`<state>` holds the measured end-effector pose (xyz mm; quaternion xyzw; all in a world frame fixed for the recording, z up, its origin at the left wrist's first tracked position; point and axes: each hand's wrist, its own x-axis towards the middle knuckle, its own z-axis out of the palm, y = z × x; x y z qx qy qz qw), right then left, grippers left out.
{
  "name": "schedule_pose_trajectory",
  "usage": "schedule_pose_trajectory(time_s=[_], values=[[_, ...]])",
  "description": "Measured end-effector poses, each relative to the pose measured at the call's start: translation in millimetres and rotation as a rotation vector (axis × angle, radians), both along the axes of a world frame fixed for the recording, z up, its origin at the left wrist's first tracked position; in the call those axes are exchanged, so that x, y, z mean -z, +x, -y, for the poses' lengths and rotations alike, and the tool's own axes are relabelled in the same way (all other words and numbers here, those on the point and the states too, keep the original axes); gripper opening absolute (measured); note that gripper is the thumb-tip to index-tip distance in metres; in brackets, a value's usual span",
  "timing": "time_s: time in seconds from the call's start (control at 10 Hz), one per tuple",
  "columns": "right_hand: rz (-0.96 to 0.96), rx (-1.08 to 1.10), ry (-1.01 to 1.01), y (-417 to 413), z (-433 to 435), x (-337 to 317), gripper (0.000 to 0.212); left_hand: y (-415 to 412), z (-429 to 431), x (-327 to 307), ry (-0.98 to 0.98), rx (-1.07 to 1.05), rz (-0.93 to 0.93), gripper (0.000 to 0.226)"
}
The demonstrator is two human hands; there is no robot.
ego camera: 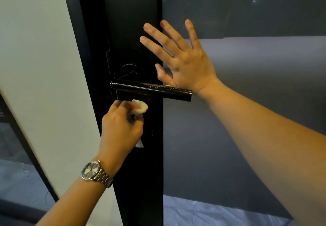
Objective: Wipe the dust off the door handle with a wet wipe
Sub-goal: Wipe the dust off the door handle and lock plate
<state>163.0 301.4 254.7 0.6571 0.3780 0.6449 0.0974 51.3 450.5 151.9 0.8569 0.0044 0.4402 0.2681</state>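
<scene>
A: Right forearm's closest, its grip (181, 56) spread open, flat on the door glass (247, 102) just above the handle's free end.

B: And the left grip (121, 125)?

A: Closed on the wet wipe (140, 107), right below the black door handle (151, 90).

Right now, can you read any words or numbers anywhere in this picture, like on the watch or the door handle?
None can be read.
Watch on the left wrist: the dial shows only markers; any brand name is too small to read.
Door handle: pale specks and scratches, no letters.
Wet wipe in the left hand: plain white, no print.
Door frame: no label or sign.
</scene>
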Motion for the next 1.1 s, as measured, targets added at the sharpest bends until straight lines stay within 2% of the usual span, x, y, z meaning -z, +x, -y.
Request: schedule_pose_trajectory(time_s=[0.1,0.2,0.3,0.4,0.5,0.7,0.8,0.9,1.0,1.1], values=[[-0.001,0.001,-0.002,0,0,0,0.053,1,4,-3,-0.173,-0.028,0.027,0.016],[-0.003,-0.001,-0.001,-1,0,-1,0.053,1,-3,-8,-0.301,-0.018,-0.002,0.023],[-0.003,0.001,-0.001,-1,0,0,0.053,-3,-4,-7,-0.249,0.022,0.029,0.016],[0.001,0.006,-0.001,0,0,0,0.053,-8,3,4,0.210,0.067,-0.013,0.005],[0.008,0.001,0.001,0,0,-1,0.053,-5,3,10,0.389,0.066,-0.084,0.012],[0.007,-0.008,0.007,1,0,0,0.053,6,1,4,-0.058,0.001,-0.012,0.026],[0.010,-0.011,0.005,0,0,0,0.053,6,3,2,-0.261,-0.010,0.001,0.021],[0.011,-0.005,0.007,0,0,-1,0.053,5,-5,2,-0.416,-0.025,-0.087,0.027],[0.004,-0.007,0.003,0,0,-1,0.053,-1,-4,7,-0.466,-0.044,-0.144,0.026],[0.003,-0.001,0.004,0,0,-1,0.053,-12,7,15,-0.359,-0.081,-0.099,0.018]])
